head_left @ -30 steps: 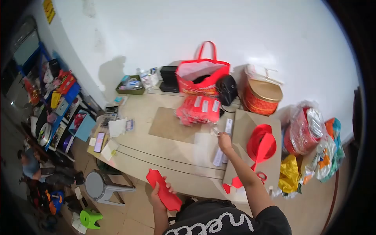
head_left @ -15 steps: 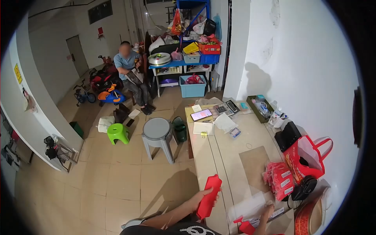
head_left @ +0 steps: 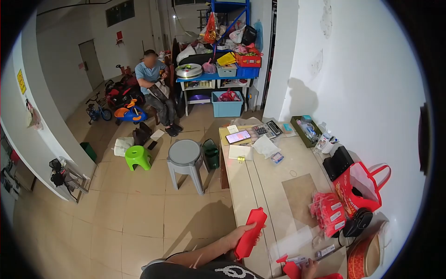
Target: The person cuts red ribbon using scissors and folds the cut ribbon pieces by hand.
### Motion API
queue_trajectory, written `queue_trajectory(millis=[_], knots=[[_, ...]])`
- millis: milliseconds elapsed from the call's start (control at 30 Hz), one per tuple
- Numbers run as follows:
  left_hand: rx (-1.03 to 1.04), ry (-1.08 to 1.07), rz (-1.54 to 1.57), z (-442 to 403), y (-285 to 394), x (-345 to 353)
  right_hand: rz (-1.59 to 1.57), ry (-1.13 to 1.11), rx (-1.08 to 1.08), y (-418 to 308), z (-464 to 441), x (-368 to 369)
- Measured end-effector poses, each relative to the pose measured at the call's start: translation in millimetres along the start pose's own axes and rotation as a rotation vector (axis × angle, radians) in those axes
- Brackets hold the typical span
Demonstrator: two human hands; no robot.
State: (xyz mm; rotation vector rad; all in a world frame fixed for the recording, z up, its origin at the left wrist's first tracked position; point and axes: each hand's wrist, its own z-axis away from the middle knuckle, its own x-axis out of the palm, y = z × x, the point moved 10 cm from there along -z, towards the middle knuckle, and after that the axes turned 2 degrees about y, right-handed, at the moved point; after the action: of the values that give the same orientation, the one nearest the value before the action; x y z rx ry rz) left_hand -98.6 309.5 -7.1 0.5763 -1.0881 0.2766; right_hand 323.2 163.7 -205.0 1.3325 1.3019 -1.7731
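Gripping a folded red piece, the left hand wraps around it, to the near left of the brown mat, by the edge of the surface. Nearer the wearer than the mat, the right hand shows at the bottom of the view beside another red piece and close to a white labelled strip; its fingertips are partly hidden, so whether it is pinching anything cannot be told. Just right of the mat lie red packets, with a red tote bag and a black pouch beyond them. A phone rests beyond the mat's far side, well apart from it
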Motion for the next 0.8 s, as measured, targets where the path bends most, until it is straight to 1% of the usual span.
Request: queue_trajectory(millis=[33,67,100,133,267,333,433,533,733,800], knots=[[0.001,-0.015,-0.004,0.2,-0.4,2.5,-0.045,0.098,0.007,-4.9,6.1,-7.8],[0.004,-0.03,-0.007,0.2,-0.5,5.3,-0.019,0.135,-0.004,-15.9,10.6,-15.4],[0.008,-0.046,-0.011,0.1,-0.7,7.7,0.009,0.173,-0.016,-54.8,16.6,-45.5],[0.006,-0.048,-0.008,-0.1,-1.7,7.9,0.036,0.21,-0.028,-75.0,20.8,-63.9],[-0.017,-0.057,0.003,-2.6,-5.4,6.7,0.101,0.286,-0.064,-65.9,19.8,-55.4],[-0.033,-0.06,0.005,-2.7,-7.9,5.5,0.139,0.353,-0.045,-103.5,26.1,-83.9],[-0.04,-0.062,-0.008,-3.8,-8.7,5.1,0.207,0.312,-0.011,-98.3,22.1,-76.4],[-0.031,-0.062,-0.022,-5.3,-7.1,6.3,0.273,0.269,-0.049,-104.2,21.8,-71.3],[-0.026,-0.068,-0.027,-6.9,-6.1,4.0,0.183,0.209,0.05,-94.0,19.1,-64.7],[-0.027,-0.061,-0.036,-6.5,-6.0,5.6,0.187,0.255,0.086,-105.6,17.9,-74.0]])
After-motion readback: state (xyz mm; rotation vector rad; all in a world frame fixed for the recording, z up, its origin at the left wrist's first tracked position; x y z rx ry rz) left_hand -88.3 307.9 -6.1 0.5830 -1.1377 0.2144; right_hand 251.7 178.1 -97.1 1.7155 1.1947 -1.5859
